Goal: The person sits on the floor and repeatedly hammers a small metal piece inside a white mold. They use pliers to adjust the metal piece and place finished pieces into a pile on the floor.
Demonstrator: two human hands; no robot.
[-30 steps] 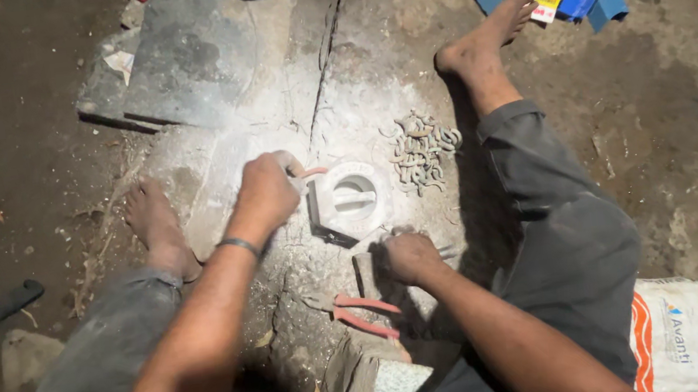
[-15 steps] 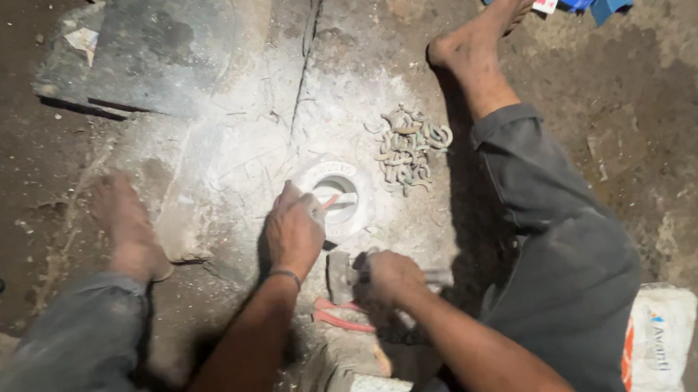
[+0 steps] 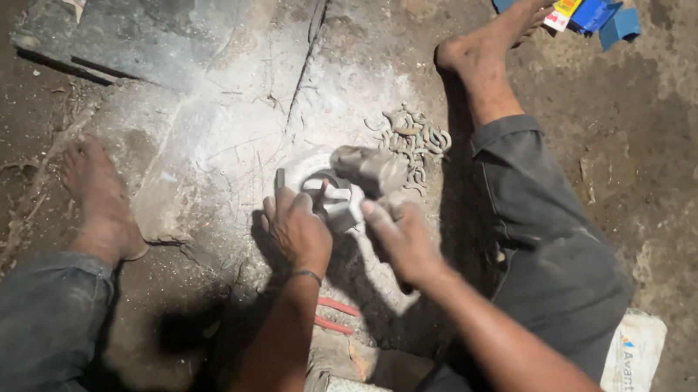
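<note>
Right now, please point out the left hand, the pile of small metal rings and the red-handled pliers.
left hand (image 3: 299, 232), head view, back of the hand.
pile of small metal rings (image 3: 414, 138), head view, middle of the heap.
red-handled pliers (image 3: 334, 314), head view, red handles.

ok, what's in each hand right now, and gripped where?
Left hand grips the pale round metal part at its left rim. Right hand holds a blurred grey piece against it; exact grip can't be told.

You have bare floor (image 3: 211, 141) to the left of the ring (image 3: 322, 192). A pile of small hooks (image 3: 412, 138) blocks the right.
</note>
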